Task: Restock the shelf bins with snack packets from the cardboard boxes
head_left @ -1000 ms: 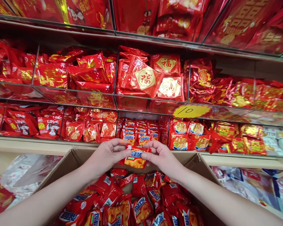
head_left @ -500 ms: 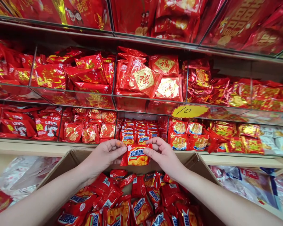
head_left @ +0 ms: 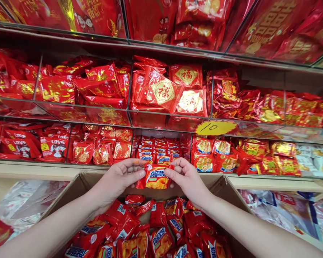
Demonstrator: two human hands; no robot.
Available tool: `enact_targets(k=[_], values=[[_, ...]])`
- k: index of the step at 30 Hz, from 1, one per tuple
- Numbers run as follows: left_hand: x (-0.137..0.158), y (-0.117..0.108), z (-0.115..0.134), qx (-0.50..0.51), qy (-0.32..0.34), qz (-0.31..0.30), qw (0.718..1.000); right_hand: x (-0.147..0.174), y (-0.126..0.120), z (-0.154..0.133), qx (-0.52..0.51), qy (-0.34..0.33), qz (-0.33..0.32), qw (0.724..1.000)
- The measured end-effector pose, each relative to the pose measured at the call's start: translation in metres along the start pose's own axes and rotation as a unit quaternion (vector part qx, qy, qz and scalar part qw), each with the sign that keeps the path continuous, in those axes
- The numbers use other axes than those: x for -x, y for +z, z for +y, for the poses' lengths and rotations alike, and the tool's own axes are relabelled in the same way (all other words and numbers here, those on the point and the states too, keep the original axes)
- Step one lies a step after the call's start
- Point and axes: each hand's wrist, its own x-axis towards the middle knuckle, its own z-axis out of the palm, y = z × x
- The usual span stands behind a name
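Observation:
Between my two hands is a small red packet of biscuits (head_left: 156, 177) with blue-and-white lettering and a yellow picture. My left hand (head_left: 126, 175) pinches its left end, thumb in front. On the right end, my right hand (head_left: 183, 177) grips with thumb and fingers. The packet is held level above an open cardboard box (head_left: 82, 184), near its far edge. Loose packets of the same kind (head_left: 161, 240) lie jumbled inside the box. Just behind my hands, matching packets (head_left: 161, 152) stand in rows in a lower shelf compartment.
Glass-fronted shelves (head_left: 161, 120) hold other red and gold packets in divided compartments. A yellow tag (head_left: 215, 127) marked 10 hangs on the shelf edge. Plastic-wrapped goods (head_left: 29, 204) lie left of the box, and more bagged goods (head_left: 282, 211) lie to its right.
My hands and the packet stay almost in place. My left fingers have shifted slightly on the packet's left end. The view has tilted a little.

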Motion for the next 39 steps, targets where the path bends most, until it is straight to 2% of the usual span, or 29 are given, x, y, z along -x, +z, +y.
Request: enact_targets(k=[3,9,13,17,20,23,26,29,33,36,39], values=[[0.002,0.004,0.004,0.026,-0.006,-0.015,1.0,0.0,0.001,0.0,0.005,0.007,0.017,1.0],[0.003,0.009,0.005,0.05,-0.04,0.055,0.996,0.001,0.002,-0.004,0.008,-0.002,0.045,0.999],[0.006,0.011,0.006,0.046,-0.009,0.043,0.998,0.001,0.003,-0.003,0.01,0.0,0.043,0.999],[0.005,0.012,0.004,-0.033,0.048,0.042,0.997,0.003,0.004,-0.001,0.01,-0.012,0.043,0.999],[0.001,0.008,-0.003,-0.096,0.089,0.055,0.99,0.007,0.009,-0.002,-0.021,-0.013,0.004,1.0],[0.0,0.005,-0.009,-0.147,0.111,0.085,0.979,0.012,0.015,-0.002,-0.077,0.025,-0.062,0.995],[0.0,0.003,-0.012,-0.198,0.145,0.109,0.963,0.014,0.018,-0.003,-0.102,0.058,-0.072,0.991],[-0.003,0.001,-0.012,-0.223,0.18,0.108,0.952,0.012,0.016,-0.005,-0.113,0.078,-0.076,0.988],[-0.006,-0.001,-0.011,-0.209,0.184,0.078,0.957,0.011,0.011,-0.006,-0.135,0.123,-0.103,0.978],[0.0,0.001,-0.008,-0.263,0.188,0.031,0.946,0.013,0.008,-0.005,-0.083,0.134,-0.172,0.972],[0.01,0.006,-0.006,-0.342,0.214,-0.007,0.915,0.016,0.007,-0.005,0.076,0.032,-0.227,0.97]])
